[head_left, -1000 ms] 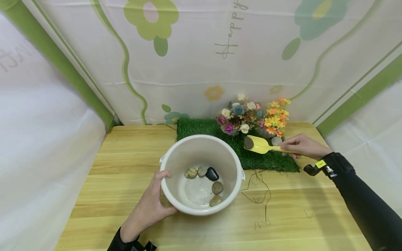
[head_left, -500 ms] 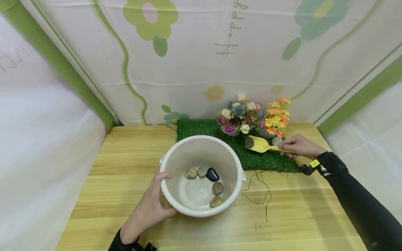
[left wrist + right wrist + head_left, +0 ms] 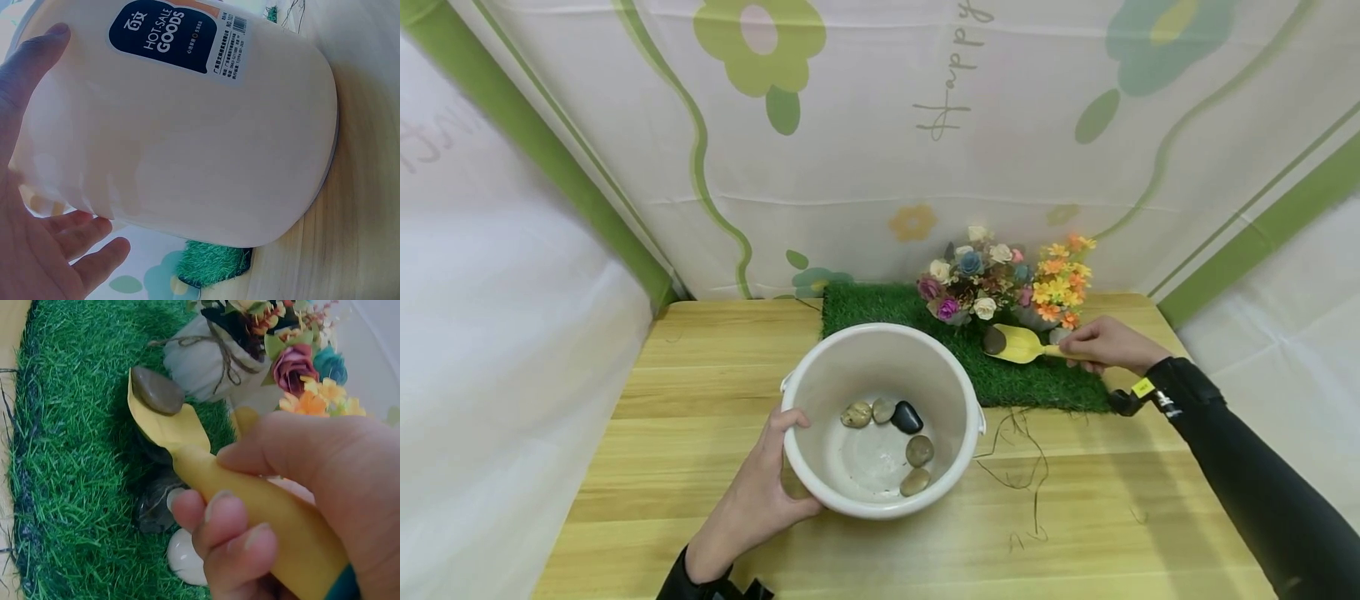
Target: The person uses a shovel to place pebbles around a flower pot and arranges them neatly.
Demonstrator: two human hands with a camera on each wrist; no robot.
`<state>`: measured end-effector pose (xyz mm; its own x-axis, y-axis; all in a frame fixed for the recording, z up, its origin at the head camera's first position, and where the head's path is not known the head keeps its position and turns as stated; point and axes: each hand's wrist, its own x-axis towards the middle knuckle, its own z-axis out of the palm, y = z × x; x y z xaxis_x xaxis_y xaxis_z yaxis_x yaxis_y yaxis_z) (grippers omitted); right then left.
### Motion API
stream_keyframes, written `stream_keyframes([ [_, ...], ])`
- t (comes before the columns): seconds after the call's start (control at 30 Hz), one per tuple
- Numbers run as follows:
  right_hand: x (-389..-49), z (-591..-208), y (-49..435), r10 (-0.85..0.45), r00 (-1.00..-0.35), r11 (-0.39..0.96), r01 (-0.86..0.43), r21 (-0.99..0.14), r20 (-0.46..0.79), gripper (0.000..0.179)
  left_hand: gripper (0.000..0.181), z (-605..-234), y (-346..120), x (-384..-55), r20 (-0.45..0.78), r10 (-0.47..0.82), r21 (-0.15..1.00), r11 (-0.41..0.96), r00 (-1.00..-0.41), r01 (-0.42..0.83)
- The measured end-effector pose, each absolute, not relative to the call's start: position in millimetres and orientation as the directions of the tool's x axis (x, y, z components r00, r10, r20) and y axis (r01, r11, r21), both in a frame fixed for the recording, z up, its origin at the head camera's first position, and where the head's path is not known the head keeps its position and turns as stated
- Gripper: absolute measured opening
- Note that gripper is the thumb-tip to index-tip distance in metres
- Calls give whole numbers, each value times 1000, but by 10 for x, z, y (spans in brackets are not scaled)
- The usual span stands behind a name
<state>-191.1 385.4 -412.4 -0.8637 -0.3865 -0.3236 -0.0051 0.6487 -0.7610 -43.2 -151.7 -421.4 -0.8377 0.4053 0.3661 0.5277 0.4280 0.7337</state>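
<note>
My left hand [image 3: 767, 479] grips the rim of a white plastic bucket [image 3: 880, 333] at its left side, thumb spread on the outer wall. The bucket leans so its mouth faces me. Several stones lie inside, among them a black stone [image 3: 907, 417] and a mottled stone [image 3: 856, 414]. To the right, my right hand [image 3: 1108, 343] holds a yellow hand shovel [image 3: 1021, 343] by its handle. On the scoop sits a brown stone [image 3: 157, 390]. Below the shovel in the right wrist view, a dark stone [image 3: 156, 503] and a white stone [image 3: 186, 557] lie on the artificial grass mat [image 3: 75, 456].
Behind the shovel stand a pot of mixed artificial flowers [image 3: 972, 275] and orange-yellow flowers [image 3: 1060, 279]. Thin dark strands [image 3: 1015, 483] lie on the wooden table [image 3: 685, 400], right of the bucket. A printed white curtain [image 3: 850, 167] hangs along the back.
My right hand has shifted slightly left, while the scoop and its stone have stayed almost in place. The left hand and the bucket have hardly moved.
</note>
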Motion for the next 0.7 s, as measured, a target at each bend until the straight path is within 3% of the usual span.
stream_keyframes([
  [0.7,-1755,-3841,3928,-369,-887,717,-81,-692,-278,33,85,-4237,-1521,-429,346,394,734,452,-852,507],
])
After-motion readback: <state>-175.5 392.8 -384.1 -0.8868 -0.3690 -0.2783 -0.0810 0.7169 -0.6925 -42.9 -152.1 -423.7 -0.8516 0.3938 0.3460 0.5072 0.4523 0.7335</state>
